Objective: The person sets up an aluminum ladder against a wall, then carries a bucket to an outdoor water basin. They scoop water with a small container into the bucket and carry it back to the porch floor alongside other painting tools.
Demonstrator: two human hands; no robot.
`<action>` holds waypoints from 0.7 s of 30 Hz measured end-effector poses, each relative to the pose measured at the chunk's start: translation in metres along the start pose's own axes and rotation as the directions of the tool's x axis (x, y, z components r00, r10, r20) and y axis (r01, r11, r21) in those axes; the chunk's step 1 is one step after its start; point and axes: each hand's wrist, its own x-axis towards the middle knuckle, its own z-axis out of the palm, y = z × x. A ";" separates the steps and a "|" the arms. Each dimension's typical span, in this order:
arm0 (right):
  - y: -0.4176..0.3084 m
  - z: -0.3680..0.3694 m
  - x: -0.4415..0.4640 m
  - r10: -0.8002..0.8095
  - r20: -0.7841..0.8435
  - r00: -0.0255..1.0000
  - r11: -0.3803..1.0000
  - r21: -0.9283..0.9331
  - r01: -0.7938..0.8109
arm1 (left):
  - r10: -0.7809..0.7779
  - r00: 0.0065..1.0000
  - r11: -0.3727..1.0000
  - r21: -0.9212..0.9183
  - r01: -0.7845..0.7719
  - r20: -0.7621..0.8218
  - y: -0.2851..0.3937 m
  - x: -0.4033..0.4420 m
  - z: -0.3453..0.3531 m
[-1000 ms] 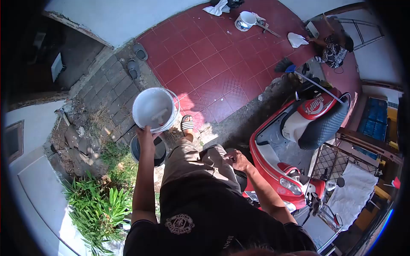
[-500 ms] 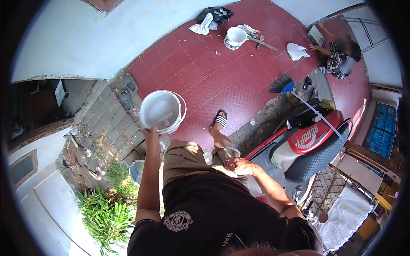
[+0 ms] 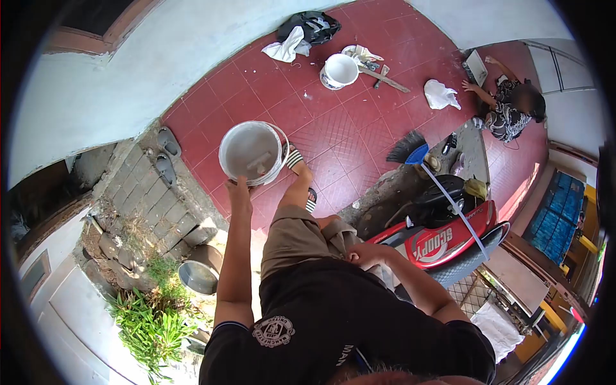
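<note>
My left hand point(image 3: 239, 192) is closed on the near rim of a white bucket point(image 3: 226, 154), which tilts so that its inside shows. A pale, block-like object point(image 3: 259, 160) lies in the bucket; its kind is unclear. The bucket's handle point(image 3: 286, 144) hangs to the right. My right hand point(image 3: 366, 255) is closed at the front of the khaki shorts point(image 3: 292, 240), its fingers curled against the cloth and partly hidden. Below the bucket, my feet in striped slides point(image 3: 294, 158) are on the red tiles.
A broom point(image 3: 439, 183) leans across a red scooter point(image 3: 443, 244) on the right. Ahead are another bucket point(image 3: 340, 70), a white bag point(image 3: 441, 95) and a black bag point(image 3: 314, 27). A crouching person point(image 3: 507, 115) is at far right. Grey slippers point(image 3: 167, 154) and a basin point(image 3: 197, 277) are left.
My legs have stepped forward over the tiles, and the view has shifted. My left hand still carries the bucket; my right hand stays at the shorts.
</note>
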 end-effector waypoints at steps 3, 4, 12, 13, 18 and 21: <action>0.008 -0.046 -0.010 0.053 -0.025 0.998 0.995 0.084 -0.050 | 0.015 1.000 1.000 0.005 -0.015 0.002 0.008 0.035 0.049; 0.012 -0.064 -0.009 0.077 0.079 0.994 0.979 0.183 -0.091 | 0.009 1.000 1.000 -0.004 -0.009 -0.003 0.011 0.049 0.064; 0.051 -0.293 0.037 0.222 -0.252 0.942 0.690 0.723 0.031 | 0.126 0.986 0.959 0.268 -0.094 -0.107 -0.007 0.155 0.142; 0.070 -0.331 0.053 0.289 -0.444 0.848 0.665 0.731 0.156 | 0.123 0.986 0.959 0.268 -0.089 -0.114 -0.012 0.171 0.150; 0.231 -0.517 0.136 0.514 -0.699 0.497 0.486 0.715 0.502 | 0.282 0.959 0.871 0.429 -0.240 -0.036 -0.058 0.260 0.165; 0.290 -0.601 0.169 0.587 -0.705 0.398 0.467 0.696 0.546 | 0.241 0.970 0.872 0.432 -0.228 0.027 -0.076 0.308 0.178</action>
